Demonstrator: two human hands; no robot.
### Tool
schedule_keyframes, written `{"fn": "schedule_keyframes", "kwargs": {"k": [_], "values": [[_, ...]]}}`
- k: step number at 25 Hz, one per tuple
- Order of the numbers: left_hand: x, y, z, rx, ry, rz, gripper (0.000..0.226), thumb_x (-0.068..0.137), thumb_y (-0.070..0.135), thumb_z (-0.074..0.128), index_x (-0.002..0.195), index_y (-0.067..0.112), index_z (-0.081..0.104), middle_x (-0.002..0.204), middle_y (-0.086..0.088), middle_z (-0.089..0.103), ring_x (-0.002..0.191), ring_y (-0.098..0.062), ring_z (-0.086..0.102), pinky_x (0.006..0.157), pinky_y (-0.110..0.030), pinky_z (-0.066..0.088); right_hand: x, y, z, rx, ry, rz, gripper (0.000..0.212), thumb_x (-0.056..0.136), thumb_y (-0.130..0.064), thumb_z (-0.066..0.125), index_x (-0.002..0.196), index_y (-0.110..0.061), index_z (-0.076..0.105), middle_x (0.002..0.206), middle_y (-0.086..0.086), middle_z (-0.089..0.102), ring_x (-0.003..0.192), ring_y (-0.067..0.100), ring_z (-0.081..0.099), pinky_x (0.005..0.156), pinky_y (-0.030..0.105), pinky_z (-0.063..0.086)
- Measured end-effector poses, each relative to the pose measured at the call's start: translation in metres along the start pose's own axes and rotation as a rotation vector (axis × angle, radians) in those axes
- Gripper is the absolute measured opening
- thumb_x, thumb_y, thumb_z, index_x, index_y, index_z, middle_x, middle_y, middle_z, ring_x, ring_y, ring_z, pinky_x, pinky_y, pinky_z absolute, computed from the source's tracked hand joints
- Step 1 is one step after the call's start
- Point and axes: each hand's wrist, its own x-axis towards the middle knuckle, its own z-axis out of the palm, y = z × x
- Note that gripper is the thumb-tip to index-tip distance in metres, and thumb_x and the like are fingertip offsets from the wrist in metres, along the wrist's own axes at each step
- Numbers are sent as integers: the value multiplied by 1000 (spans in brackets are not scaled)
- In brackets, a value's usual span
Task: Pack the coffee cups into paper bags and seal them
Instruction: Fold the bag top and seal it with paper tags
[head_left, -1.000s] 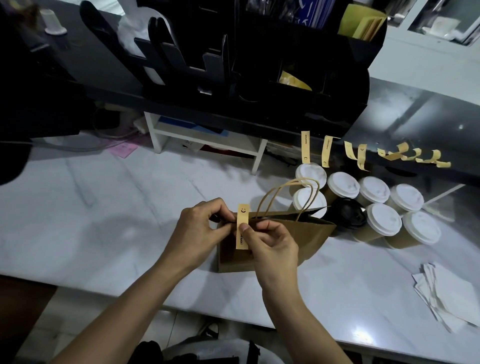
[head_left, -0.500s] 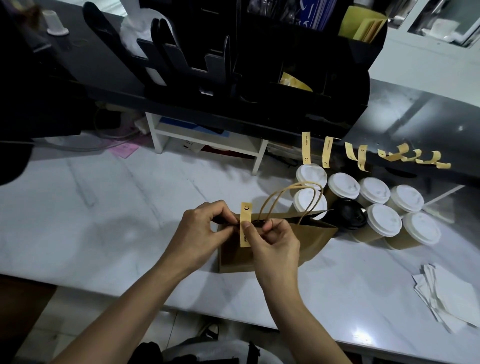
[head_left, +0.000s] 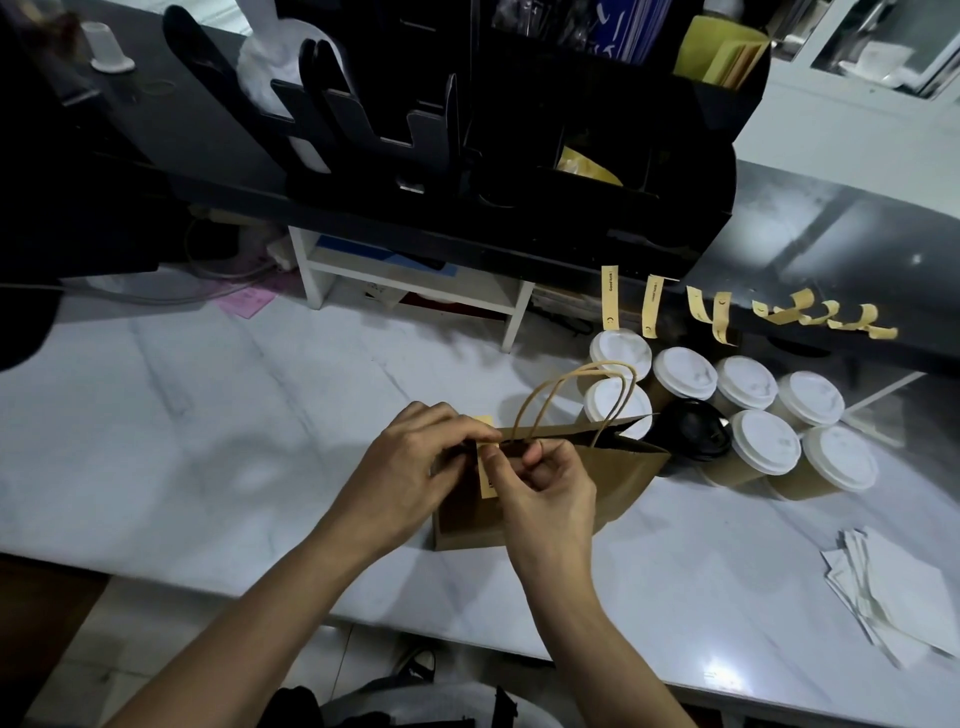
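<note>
Working at the white marble counter (head_left: 182, 441), you have the black organiser rack (head_left: 467, 130) across the far side and a brown paper bag (head_left: 618, 473) standing near the middle. Its twisted paper handles (head_left: 566, 395) arch upright, and the mouth looks pressed nearly flat on the left but gapes a little on the right. Whether a cup sits inside is hidden.

To the right of the bag stands a cluster of coffee cups (head_left: 763, 441) with white lids, plus one with a black lid (head_left: 691, 428) just beside the bag. Above them, spare yellow sticker strips (head_left: 610, 304) hang from the rack's edge. A loose pile of white napkins (head_left: 893, 587) lies at the near right.

Your left hand (head_left: 410, 467) pinches the bag's top edge at its left end, fingers curled over the fold. Your right hand (head_left: 545, 493) pinches a yellow seal sticker (head_left: 485, 480), which drapes over that edge and down the near face.

You seem to be at the sealing step for this bag. Next, judge that the strip needs pressing flat on both faces while the mouth is held shut; the open right end may call for a second strip. The waiting cups suggest much packing remains.
</note>
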Motion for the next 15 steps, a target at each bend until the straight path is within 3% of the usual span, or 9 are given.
{"fn": "schedule_keyframes", "kwargs": {"k": [4,7,10,13,15], "values": [[1,0,3,37,1,-21,36,90,7,70,118,30,72,100,16,57,99,-2,47,82,-8,37,1,1,-1,-9,-5,-21,32,85,-17,82,81,-14,51,79,19,71,65,19,63,61,23,52],[1,-1,4,50,9,-26,29,92,12,70,115,29,74,106,14,53,101,-3,46,83,-9,38,1,3,-1,-26,-6,-25,31,85,-17,82,82,-15,51,80,20,70,66,20,64,61,24,53],[1,-1,3,64,3,-22,27,92,12,69,113,27,76,117,15,59,106,-4,48,88,-14,41,2,4,-2,-48,-14,-32,33,85,-20,83,81,-14,51,76,15,71,64,21,64,61,30,53],[1,0,2,88,-22,-30,29,93,12,68,117,26,74,109,16,68,103,-3,50,88,-23,45,4,5,-5,-159,-6,-93,34,84,-28,84,73,-21,52,65,9,66,54,18,55,52,38,48],[2,-1,1,88,-30,-31,29,93,13,69,118,27,74,107,16,70,100,0,49,87,-20,41,4,5,-6,-240,-14,-139,33,84,-33,83,72,-25,54,63,5,66,52,22,58,50,44,53]]}}
